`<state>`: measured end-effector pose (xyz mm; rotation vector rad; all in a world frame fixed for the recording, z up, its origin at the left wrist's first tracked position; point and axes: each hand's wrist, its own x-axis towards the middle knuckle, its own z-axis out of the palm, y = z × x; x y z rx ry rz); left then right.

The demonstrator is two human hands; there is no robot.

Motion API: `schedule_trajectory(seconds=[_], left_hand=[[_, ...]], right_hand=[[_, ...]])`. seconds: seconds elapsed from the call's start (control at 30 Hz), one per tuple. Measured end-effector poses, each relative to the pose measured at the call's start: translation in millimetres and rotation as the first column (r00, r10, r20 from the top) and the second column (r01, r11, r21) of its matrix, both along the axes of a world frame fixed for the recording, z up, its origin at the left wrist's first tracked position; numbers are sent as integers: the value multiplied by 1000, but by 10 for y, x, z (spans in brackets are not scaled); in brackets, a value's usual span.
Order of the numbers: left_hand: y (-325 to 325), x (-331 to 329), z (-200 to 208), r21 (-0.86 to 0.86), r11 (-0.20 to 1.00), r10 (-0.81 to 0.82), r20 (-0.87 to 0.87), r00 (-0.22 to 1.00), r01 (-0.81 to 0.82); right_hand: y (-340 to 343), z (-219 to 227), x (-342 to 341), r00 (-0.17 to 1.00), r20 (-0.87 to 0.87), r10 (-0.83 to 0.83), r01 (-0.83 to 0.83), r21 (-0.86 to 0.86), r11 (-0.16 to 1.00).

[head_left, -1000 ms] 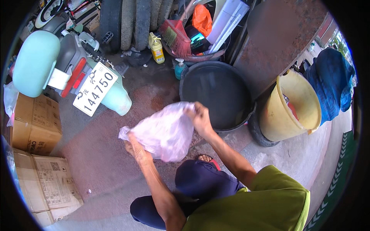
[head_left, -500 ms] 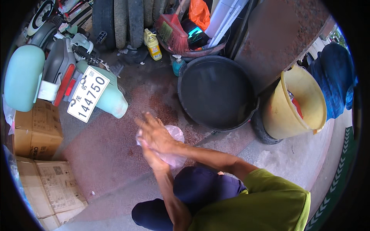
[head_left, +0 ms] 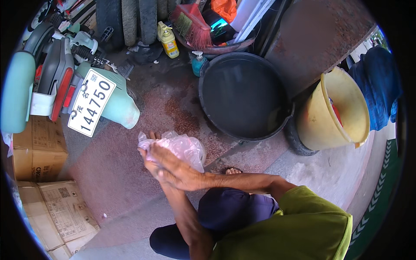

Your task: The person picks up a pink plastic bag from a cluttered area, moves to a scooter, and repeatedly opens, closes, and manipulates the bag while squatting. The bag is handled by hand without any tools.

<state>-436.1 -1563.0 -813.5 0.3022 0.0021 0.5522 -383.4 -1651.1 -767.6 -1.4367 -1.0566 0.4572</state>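
A thin, pale pink plastic bag (head_left: 190, 151) is bunched up at my hands, its loose, crumpled part spreading to the right above the floor. My left hand (head_left: 152, 168) is closed on the bag from the left and below. Across it lies my right hand (head_left: 180, 172), its fingers pressed against the bag and the left hand and slightly smeared by motion. A few fingertips show past the bag's far edge. Whether the bag contains anything cannot be made out.
A wide black basin (head_left: 245, 97) of dark liquid stands ahead, beside a teal pump bottle (head_left: 198, 65) and a yellow pump bottle (head_left: 168, 41). At right is a yellow bucket (head_left: 323, 115). A mint scooter (head_left: 115, 102) and cardboard boxes (head_left: 56, 212) stand left.
Both hands have shifted slightly left and nearer me. The right hand's spread fingers have come down against the bag, and more of the bag shows beyond the hands.
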Motion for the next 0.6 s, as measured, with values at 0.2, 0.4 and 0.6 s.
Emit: schedule_trajectory(seconds=[0.2,0.4,0.6], left_hand=[[-562,154,550,177,965,251,-425,870,-192],[-365,130,-156,-359,929,184,221,958,-96],[17,65,-65,104,994,-28,18,999,25]], right_hand=[[70,2,302,857,-512,59,-110,-71,991],[-61,-16,145,988,68,139,-139,-11,990],[-1,-67,31,995,-61,76,-73,48,996]])
